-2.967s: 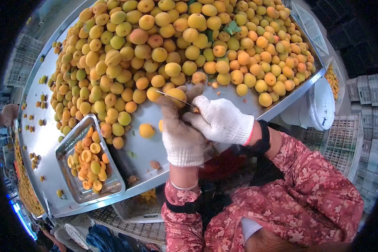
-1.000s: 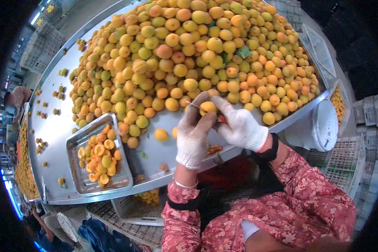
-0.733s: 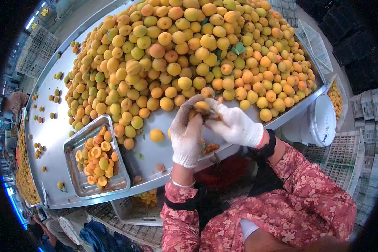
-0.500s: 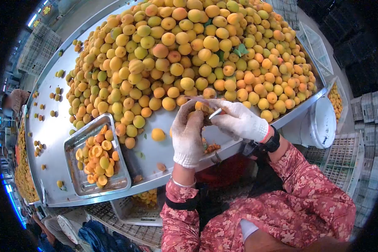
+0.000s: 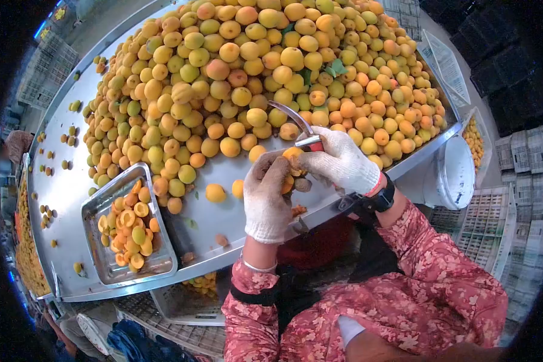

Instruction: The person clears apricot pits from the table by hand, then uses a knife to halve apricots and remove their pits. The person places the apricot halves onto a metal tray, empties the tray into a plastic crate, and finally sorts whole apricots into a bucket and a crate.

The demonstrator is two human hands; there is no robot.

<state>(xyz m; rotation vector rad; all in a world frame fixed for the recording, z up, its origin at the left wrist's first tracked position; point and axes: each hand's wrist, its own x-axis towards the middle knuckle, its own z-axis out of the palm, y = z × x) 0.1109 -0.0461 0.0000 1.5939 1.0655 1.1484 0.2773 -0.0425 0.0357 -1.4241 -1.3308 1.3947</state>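
Both of my hands wear white knit gloves, with darker, stained fingers on the left. My left hand (image 5: 266, 196) is closed around an apricot (image 5: 294, 154), which looks cut open; the fingers partly hide it. My right hand (image 5: 344, 160) grips a curved-blade knife (image 5: 293, 116), its blade pointing up and left over the fruit pile. The right thumb and fingers also touch the apricot. A brown, roundish piece, perhaps a pit (image 5: 302, 184), shows just below. Close to my left hand, loose whole apricots (image 5: 215, 193) lie on the metal table (image 5: 214, 220).
A large heap of apricots (image 5: 223, 78) covers the table's far side. Left of my hands sits a metal tray (image 5: 170, 256) with apricot halves (image 5: 130, 229). A white bucket (image 5: 455, 172) and plastic crates (image 5: 479, 226) stand at right. Another crate (image 5: 187, 311) is under the table edge.
The knife blade has swung up and away from the apricot, so it now shows clearly. My right hand has moved slightly up and left; the apricot is more exposed between my hands.
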